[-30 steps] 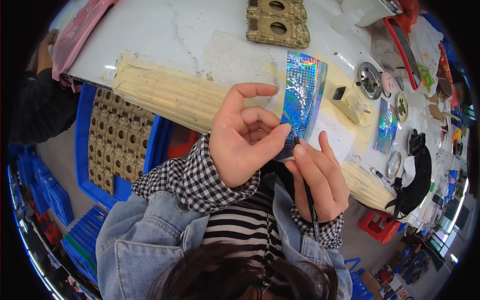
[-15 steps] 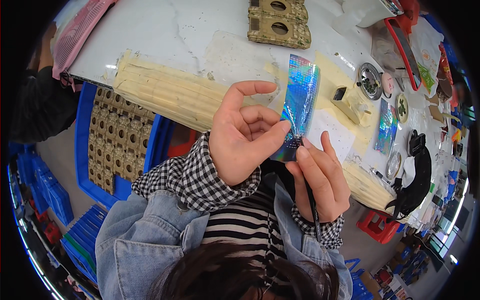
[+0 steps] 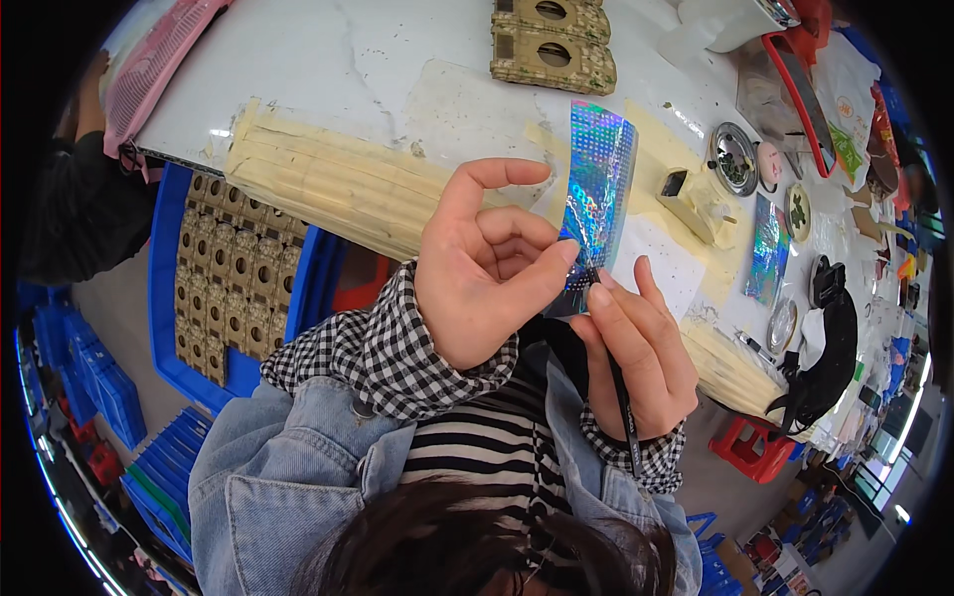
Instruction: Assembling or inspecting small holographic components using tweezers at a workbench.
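Blue sheet [image 3: 601,164]: left hand [image 3: 482,283] is pinching it, right hand [image 3: 646,363] gripping black tool [image 3: 625,402] near its lower end, probably picking; needing steadiness.

My feed is bright with soft shadows; rainbow glare streaks the shiny sheet [image 3: 599,164], strip lights [image 3: 72,527] glow at the lower left, and fisheye distortion bends the table [image 3: 288,60] toward blurrier, black-rimmed edges.

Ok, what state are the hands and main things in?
Left hand: bent, touching shiny sheet, grip partly hidden.
Right hand: closed on black tool.
Black tool: slanted, tip at shiny sheet.
Shiny sheet: raised, slightly bowed.
Blue crate: open, holding camouflage parts.
Round tin: open, dark bits inside.
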The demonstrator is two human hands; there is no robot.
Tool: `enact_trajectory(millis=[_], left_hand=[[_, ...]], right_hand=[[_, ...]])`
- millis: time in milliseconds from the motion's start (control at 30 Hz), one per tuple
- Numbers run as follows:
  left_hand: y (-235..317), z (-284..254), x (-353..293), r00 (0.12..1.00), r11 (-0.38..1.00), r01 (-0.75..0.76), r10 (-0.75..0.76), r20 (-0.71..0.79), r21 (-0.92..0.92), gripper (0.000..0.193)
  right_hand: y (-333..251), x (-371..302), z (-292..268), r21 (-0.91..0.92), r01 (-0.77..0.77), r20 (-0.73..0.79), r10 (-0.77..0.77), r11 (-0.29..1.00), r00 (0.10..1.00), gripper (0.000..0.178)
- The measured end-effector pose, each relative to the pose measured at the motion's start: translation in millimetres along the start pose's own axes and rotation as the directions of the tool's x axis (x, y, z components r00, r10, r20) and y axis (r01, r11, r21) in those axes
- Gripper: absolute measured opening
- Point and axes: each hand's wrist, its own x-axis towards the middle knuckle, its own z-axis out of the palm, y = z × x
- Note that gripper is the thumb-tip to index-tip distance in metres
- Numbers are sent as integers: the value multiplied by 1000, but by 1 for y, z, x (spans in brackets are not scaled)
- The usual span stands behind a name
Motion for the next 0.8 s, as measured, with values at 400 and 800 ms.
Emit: enact_trajectory(millis=[400, 800], left_hand=[[0, -2, -1, 1000, 1000, 16, -17, 19, 19, 55], [-3, -3, 2, 998, 995, 67, -67, 1, -78, 52]], right_hand=[[2, -1, -1, 139, -75, -1, 76, 987, 997, 35], [1, -1, 0, 111, -58, 0, 59, 992, 998, 36]])
